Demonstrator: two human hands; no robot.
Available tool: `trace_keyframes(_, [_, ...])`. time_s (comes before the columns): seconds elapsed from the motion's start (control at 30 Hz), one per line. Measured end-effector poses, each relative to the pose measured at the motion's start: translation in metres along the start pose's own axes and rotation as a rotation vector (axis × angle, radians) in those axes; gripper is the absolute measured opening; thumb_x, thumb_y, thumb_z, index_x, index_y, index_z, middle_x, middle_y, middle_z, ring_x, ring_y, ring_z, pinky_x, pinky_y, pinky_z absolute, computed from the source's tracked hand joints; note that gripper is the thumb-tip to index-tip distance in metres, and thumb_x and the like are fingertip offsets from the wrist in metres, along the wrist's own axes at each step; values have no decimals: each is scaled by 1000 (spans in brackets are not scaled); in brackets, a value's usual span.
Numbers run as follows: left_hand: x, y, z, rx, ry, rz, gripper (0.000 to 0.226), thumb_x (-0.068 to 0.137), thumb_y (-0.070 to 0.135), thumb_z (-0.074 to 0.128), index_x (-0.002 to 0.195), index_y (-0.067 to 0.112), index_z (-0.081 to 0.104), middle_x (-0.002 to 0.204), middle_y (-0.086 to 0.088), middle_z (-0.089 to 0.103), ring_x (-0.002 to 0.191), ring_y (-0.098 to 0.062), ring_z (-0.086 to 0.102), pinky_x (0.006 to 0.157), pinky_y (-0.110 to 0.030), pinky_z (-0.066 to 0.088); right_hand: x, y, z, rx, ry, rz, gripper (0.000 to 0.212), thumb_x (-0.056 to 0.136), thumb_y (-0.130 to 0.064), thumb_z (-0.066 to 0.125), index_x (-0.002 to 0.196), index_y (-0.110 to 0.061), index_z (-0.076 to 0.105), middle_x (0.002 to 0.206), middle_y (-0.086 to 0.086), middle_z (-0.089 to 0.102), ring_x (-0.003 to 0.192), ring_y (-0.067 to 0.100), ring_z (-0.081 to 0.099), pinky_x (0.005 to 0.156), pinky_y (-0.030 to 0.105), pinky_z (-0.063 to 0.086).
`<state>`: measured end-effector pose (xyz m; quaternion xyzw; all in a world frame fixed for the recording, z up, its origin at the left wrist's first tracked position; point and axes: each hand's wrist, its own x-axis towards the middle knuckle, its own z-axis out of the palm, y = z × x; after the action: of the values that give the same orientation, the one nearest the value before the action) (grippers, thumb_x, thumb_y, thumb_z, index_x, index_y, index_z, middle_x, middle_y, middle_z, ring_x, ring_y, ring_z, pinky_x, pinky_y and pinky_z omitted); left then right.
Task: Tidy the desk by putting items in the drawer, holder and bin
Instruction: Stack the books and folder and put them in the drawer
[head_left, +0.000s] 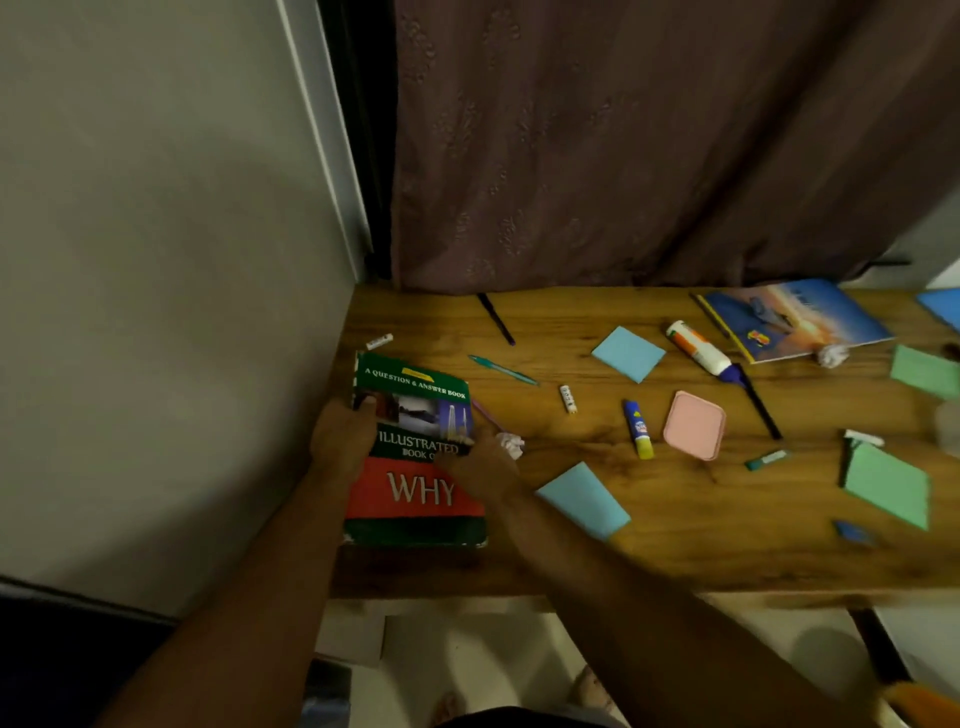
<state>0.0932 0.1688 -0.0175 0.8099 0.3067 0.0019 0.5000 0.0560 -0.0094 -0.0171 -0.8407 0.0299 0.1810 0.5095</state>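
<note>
A thick green and red book (415, 499) with "WHY" on its cover lies at the left end of the wooden desk (649, 540). My left hand (343, 441) grips its left edge, thumb on the cover. My right hand (480, 467) rests on the book's right edge, fingers on the cover. A crumpled white paper ball (511, 444) and a purple pen (485, 413) lie just right of the book. A teal pen (501, 370), a black pen (496, 318), a blue glue stick (638, 428) and a white glue bottle (701, 351) are scattered further right.
Blue sticky pads (627, 353) (584, 500), green pads (888, 483) (924, 370), a pink lid (695, 425), a second paper ball (832, 355), a blue picture book (795, 318) and small erasers lie on the desk. A wall is on the left, a curtain behind.
</note>
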Motion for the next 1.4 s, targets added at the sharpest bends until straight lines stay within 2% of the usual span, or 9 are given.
trace_keyframes(0.17, [-6,45,-8,190,-42,171,30,97,36,49,108,10,60,96,-13,66,78,-27,65,73,-38,55,-2,0,-9,185,-6,83,68,85,-36,70,142,-23,34,127,5,61,111,24,62,94,45,52])
trace_keyframes(0.3, [-22,80,-8,37,-107,133,25,99,33,48,110,12,58,92,-12,65,74,-22,64,60,-30,48,1,-1,-39,310,85,87,46,90,-33,66,129,-23,43,111,-1,61,99,20,64,86,40,54])
trace_keyframes(0.5, [-65,135,19,-215,-157,144,22,98,33,50,114,19,57,96,-9,65,78,-20,64,61,-30,48,5,-5,-107,637,147,29,21,89,-36,67,104,-25,57,105,14,71,90,34,71,83,57,56])
trace_keyframes(0.67, [-105,164,77,-244,-217,196,24,99,31,50,112,14,60,86,-4,64,71,-15,61,54,-25,43,-12,16,-187,835,190,111,21,89,-21,69,104,-10,59,95,19,71,78,35,69,84,58,55])
trace_keyframes(0.87, [-147,187,162,-212,-387,161,22,95,35,55,109,18,62,101,-11,68,87,-26,68,76,-39,55,-41,65,-267,913,345,139,18,91,-16,67,105,-11,59,91,15,71,74,31,68,79,51,57])
trace_keyframes(0.97, [-169,199,209,-157,-482,188,18,95,32,56,105,20,63,100,-11,69,91,-27,67,87,-46,54,-59,94,-304,940,427,178,12,93,-17,64,97,-13,53,90,15,69,72,31,66,75,49,56])
trace_keyframes(1.1, [-197,208,270,-50,-590,242,22,95,31,56,111,18,63,106,-9,68,94,-24,65,86,-41,51,-82,135,-343,961,540,248,17,94,-22,64,98,-14,49,90,16,70,68,30,68,60,39,58])
trace_keyframes(1.3, [-216,218,335,74,-713,246,25,97,28,54,110,9,61,92,-13,67,75,-25,66,68,-34,54,-89,175,-381,1087,689,259,14,94,-14,62,96,-10,49,77,15,68,57,27,66,61,41,58])
trace_keyframes(1.4, [-211,225,364,114,-729,271,28,96,29,55,103,4,63,94,-20,69,75,-31,68,72,-40,56,-80,187,-395,1149,743,260,10,95,-12,60,98,-11,50,79,16,67,58,27,65,60,40,57])
